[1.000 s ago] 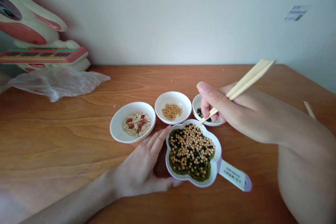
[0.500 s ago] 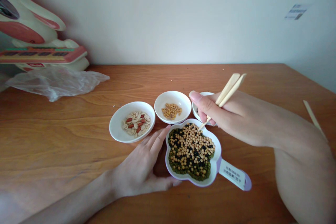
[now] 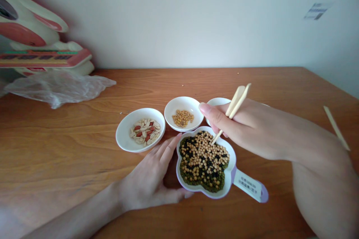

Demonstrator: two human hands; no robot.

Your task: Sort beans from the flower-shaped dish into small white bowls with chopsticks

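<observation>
My right hand (image 3: 232,119) is closed around a pair of wooden chopsticks (image 3: 231,110). Their tips touch the beans at the upper right of a flower-shaped bowl (image 3: 230,173) with a labelled handle. Tan round beans (image 3: 206,145) lie there, mixed with black beans and small green beans. On the bowl's left side, my left hand (image 3: 154,175) grips it between fingers and thumb. Behind it, a white bowl (image 3: 123,132) has pale seeds and a few reddish nuts, and another white bowl (image 3: 171,106) has yellow kernels. My right hand partly covers a third white bowl (image 3: 218,101).
A toy keyboard with an animal figure (image 3: 50,41) stands at the back left, with a crumpled clear plastic bag (image 3: 61,87) before it. A wooden stick (image 3: 336,129) lies on the table at right. The wall (image 3: 179,18) rises behind the table.
My right hand has shifted slightly left and down, moving the chopstick tips further into the flower-shaped bowl. My left hand keeps its place on the bowl.
</observation>
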